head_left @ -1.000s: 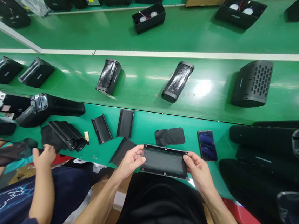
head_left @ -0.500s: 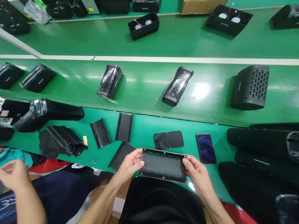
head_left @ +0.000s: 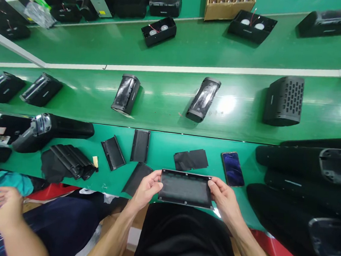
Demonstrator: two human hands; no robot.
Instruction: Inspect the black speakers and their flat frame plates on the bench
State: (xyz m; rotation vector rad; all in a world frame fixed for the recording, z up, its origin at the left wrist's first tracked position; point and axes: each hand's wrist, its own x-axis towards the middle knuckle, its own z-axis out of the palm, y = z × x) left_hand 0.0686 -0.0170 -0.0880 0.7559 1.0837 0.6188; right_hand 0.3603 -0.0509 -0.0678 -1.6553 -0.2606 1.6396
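Note:
A black speaker grille panel (head_left: 186, 189), shallow and curved with small clips along its long edges, is held level just above my lap. My left hand (head_left: 147, 188) pinches its left end, thumb on top. At the right end, my right hand (head_left: 223, 194) grips it the same way, fingers underneath and partly hidden. A thin black sheet (head_left: 190, 159) lies flat on the bench behind the panel. Left of my left hand, another dark panel (head_left: 137, 178) rests partly behind my fingers. Two more curved panels, one upright (head_left: 140, 146) and one slanted (head_left: 113, 152), lie farther left.
A phone (head_left: 233, 169) lies to the right, beside large black speaker housings (head_left: 291, 184). Stacked black panels (head_left: 71, 160) sit on the left. Several speakers, one grille-ended (head_left: 284, 100), stand along the green conveyor (head_left: 161, 103). A co-worker's hand (head_left: 2, 208) is at lower left.
My hands and the panel stay nearly still. The far open speaker boxes have moved slightly left and nearer. The co-worker's hand has shifted left and down.

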